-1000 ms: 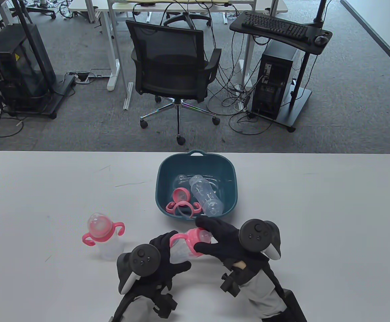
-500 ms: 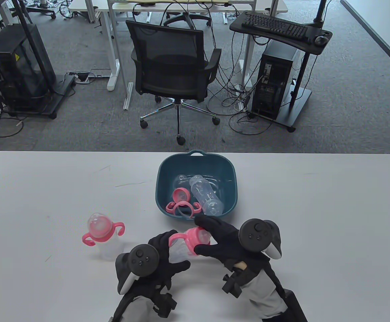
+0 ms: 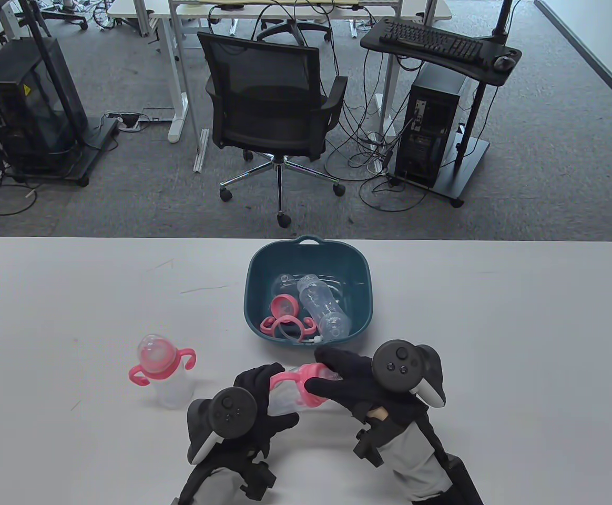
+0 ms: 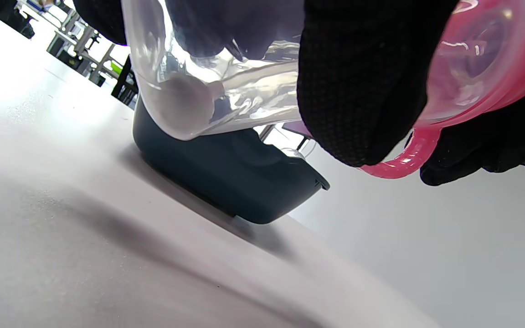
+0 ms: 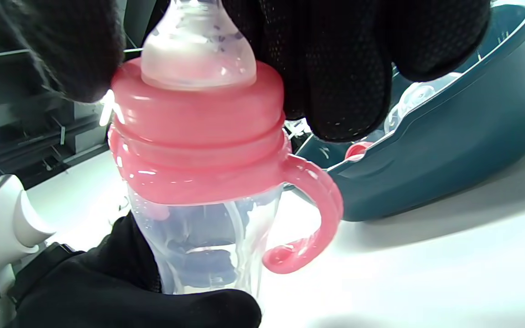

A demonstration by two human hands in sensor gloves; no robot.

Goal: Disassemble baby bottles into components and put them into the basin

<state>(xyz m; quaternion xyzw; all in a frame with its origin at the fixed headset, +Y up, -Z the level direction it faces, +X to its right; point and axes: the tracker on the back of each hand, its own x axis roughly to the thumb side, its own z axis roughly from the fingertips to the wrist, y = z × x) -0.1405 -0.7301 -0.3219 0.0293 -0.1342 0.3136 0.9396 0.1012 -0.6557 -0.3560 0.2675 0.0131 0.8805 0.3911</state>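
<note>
A clear baby bottle (image 3: 285, 397) with a pink collar and handles (image 5: 198, 136) is held tilted just above the table, in front of the teal basin (image 3: 256, 263). My left hand (image 3: 258, 402) grips its clear body (image 4: 226, 100). My right hand (image 3: 345, 381) wraps its fingers round the pink collar and the clear nipple (image 5: 196, 50). A second bottle (image 3: 161, 371) with a pink collar, handles and a clear cap stands upright at the left. Inside the basin lie a clear bottle body (image 3: 322, 310), a pink collar with handles (image 3: 287, 323) and clear parts.
The basin sits mid-table, just beyond my hands. An office chair (image 3: 274, 105), desks and computer towers stand on the carpet past the table's far edge.
My right hand has rolled over the collar, its tracker turning to the left, and the pink collar has turned with it. My left hand has shifted slightly to the right on the bottle.
</note>
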